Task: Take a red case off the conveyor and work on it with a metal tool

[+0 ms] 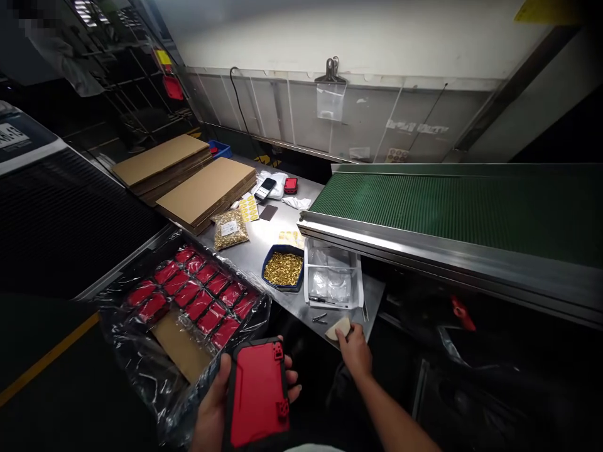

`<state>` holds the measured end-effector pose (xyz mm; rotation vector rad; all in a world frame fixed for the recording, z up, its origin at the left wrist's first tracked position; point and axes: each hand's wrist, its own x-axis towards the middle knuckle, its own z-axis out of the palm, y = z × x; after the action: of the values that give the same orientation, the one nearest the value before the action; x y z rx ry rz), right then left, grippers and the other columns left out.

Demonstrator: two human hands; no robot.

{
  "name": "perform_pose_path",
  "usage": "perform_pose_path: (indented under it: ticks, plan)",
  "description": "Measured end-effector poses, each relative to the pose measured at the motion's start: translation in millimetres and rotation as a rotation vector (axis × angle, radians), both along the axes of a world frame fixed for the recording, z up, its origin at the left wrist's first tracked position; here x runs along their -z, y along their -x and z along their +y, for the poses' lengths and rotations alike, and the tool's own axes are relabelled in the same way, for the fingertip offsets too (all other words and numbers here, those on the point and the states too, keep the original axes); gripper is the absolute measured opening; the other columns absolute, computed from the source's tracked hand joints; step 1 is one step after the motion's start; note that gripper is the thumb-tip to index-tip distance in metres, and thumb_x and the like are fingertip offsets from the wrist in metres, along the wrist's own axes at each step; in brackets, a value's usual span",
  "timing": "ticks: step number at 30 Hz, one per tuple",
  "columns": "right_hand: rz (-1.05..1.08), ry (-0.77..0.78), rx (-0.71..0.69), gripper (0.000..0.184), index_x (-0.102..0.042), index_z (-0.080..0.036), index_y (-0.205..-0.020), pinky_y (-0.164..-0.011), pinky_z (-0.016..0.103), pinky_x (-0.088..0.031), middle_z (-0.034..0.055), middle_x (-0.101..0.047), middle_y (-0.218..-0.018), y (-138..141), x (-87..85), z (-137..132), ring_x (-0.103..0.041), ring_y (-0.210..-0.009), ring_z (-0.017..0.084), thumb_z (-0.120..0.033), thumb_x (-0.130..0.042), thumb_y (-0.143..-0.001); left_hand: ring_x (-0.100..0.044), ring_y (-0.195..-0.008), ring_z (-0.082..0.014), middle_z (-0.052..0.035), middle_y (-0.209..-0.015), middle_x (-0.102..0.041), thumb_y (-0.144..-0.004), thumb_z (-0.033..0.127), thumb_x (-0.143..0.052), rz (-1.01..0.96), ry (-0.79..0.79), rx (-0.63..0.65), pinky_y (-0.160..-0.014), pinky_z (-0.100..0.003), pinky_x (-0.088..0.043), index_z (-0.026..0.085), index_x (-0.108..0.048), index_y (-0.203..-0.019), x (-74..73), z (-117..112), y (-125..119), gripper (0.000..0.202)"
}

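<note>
In my left hand [214, 402] is a red case with black edges [258, 395], its two latches facing right. The fingers wrap round its back and the thumb lies along its left edge. My right hand [357, 351] pinches a pale, cream-coloured pad [338, 329] at the near corner of the metal table. Small metal tools [319, 319] lie just left of that pad. Beyond it stand a white tray [357, 299] holding clear plastic bags and a dark blue bin [294, 288] of small gold-coloured parts [282, 269].
A plastic-lined box [113, 339] of red cases [198, 304] stands at left. Cardboard stacks [207, 190], a bag of gold-coloured parts [230, 229], yellow stickers [249, 208] and a handheld device [265, 188] are on the table [264, 233]. A green conveyor [400, 201] extends right.
</note>
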<state>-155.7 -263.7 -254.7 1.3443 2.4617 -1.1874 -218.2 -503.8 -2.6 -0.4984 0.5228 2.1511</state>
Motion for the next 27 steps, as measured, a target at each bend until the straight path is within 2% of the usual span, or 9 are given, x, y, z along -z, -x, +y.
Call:
perform_pose_path:
  ticks: [5, 9, 13, 15, 17, 19, 21, 25, 27]
  plan:
    - [0.191, 0.123, 0.013, 0.035, -0.061, -0.016, -0.089, -0.079, 0.037, -0.045, 0.0101, -0.064, -0.088, 1, -29.2, -7, -0.06, -0.086, 0.026, -0.048, -0.046, -0.089, -0.057, -0.117, -0.0385, -0.0277, -0.126, -0.059, -0.091, 0.064, -0.049, 0.008, 0.053, 0.006, -0.111, -0.055, -0.038, 0.004, -0.06, -0.128, 6.5, 3, 8, 0.071]
    - [0.31, 0.347, 0.002, 0.055, -0.065, -0.015, -0.081, -0.067, 0.033, -0.046, 0.0077, -0.066, -0.075, 3, -84.4, -32, -0.059, -0.069, 0.021, -0.065, -0.042, -0.09, -0.058, -0.115, -0.0444, -0.0275, -0.121, -0.062, -0.081, 0.049, -0.073, 0.163, 0.259, -0.016, -0.099, -0.059, -0.048, 0.009, -0.07, -0.115, 21.5, 0, 10, 0.052]
    - [0.42, 0.951, -0.048, 0.07, -0.068, -0.01, -0.09, -0.06, 0.026, -0.046, 0.012, -0.069, -0.079, 4, -157.5, -69, -0.063, -0.066, 0.017, -0.072, -0.035, -0.091, -0.057, -0.119, -0.0362, -0.0111, -0.12, -0.067, -0.078, 0.047, -0.077, 0.281, 0.415, -0.105, -0.094, -0.044, -0.055, 0.029, -0.059, -0.129, 26.5, -2, 8, 0.057]
    - [0.509, 1.303, -0.062, 0.061, -0.066, -0.009, -0.091, -0.062, 0.025, -0.046, 0.0122, -0.069, -0.081, 4, -186.0, -83, -0.064, -0.067, 0.016, -0.067, -0.048, -0.09, -0.05, -0.126, -0.0341, -0.0064, -0.13, -0.061, -0.075, 0.047, -0.08, 0.392, 0.531, -0.087, -0.097, -0.037, -0.053, 0.035, -0.042, -0.141, 22.4, 0, 6, 0.077]
    - [0.583, 1.447, -0.003, 0.048, -0.064, -0.011, -0.094, -0.063, 0.024, -0.047, 0.0095, -0.069, -0.08, 7, -204.4, -90, -0.065, -0.066, 0.015, -0.057, -0.064, -0.085, -0.049, -0.126, -0.0367, -0.0068, -0.135, -0.055, -0.061, 0.047, -0.09, 0.574, 0.705, -0.07, -0.094, -0.033, -0.053, 0.034, -0.038, -0.141, 17.1, 3, 2, 0.096]
    - [0.63, 1.443, 0.094, 0.043, -0.061, -0.013, -0.098, -0.063, 0.025, -0.049, 0.0067, -0.069, -0.077, 11, -214.9, -88, -0.065, -0.066, 0.015, -0.05, -0.074, -0.08, -0.049, -0.124, -0.039, -0.0082, -0.135, -0.054, -0.048, 0.049, -0.095, 0.687, 0.758, -0.097, -0.094, -0.033, -0.051, 0.03, -0.045, -0.134, 14.3, 5, -1, 0.101]
    - [0.659, 1.373, 0.128, 0.042, -0.063, -0.014, -0.101, -0.068, 0.025, -0.05, 0.0068, -0.07, -0.081, 14, -221.3, -81, -0.066, -0.072, 0.016, -0.047, -0.076, -0.079, -0.047, -0.125, -0.0382, -0.0101, -0.13, -0.057, -0.057, 0.056, -0.088, 0.636, 0.678, -0.144, -0.098, -0.034, -0.048, 0.024, -0.053, -0.125, 16.1, 3, -1, 0.083]
    - [0.673, 1.148, -0.059, 0.039, -0.068, -0.016, -0.107, -0.08, 0.027, -0.051, 0.0087, -0.072, -0.099, 12, -230.8, -70, -0.066, -0.088, 0.018, -0.044, -0.075, -0.081, -0.057, -0.109, -0.0271, -0.0091, -0.094, -0.068, -0.088, 0.051, -0.062, 0.517, 0.589, -0.068, -0.099, -0.031, -0.043, 0.019, -0.06, -0.112, 26.3, -6, 10, 0.04]
    - [0.637, 1.082, -0.161, 0.039, -0.068, -0.018, -0.109, -0.081, 0.029, -0.051, 0.0094, -0.072, -0.102, 8, -235.0, -68, -0.065, -0.091, 0.02, -0.045, -0.073, -0.083, -0.057, -0.106, -0.0262, -0.0095, -0.098, -0.066, -0.088, 0.052, -0.062, 0.602, 0.545, 0.081, -0.095, -0.031, -0.044, 0.019, -0.059, -0.117, 27.4, -8, 19, 0.044]
